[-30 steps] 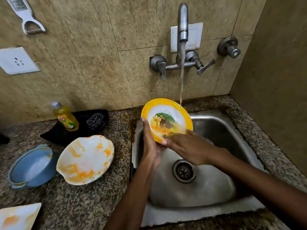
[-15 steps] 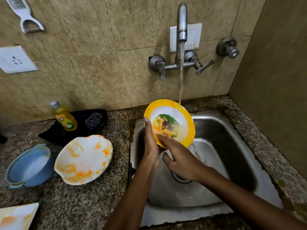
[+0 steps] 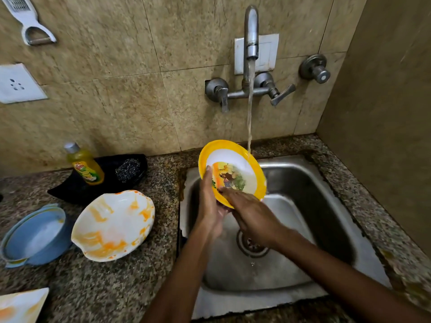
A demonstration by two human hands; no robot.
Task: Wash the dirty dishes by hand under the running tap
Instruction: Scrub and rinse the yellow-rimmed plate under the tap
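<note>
two hands work over the sink: left hand fingers curl round the tilted yellow plate under the tap stream, right hand fingers flat rubbing it; wet, it could slip.

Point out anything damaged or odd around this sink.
The white plate on the counter, smeared orange, has a wavy, notched rim, chipped or shaped that way, I cannot tell. Brown staining lines the sink edge.
</note>
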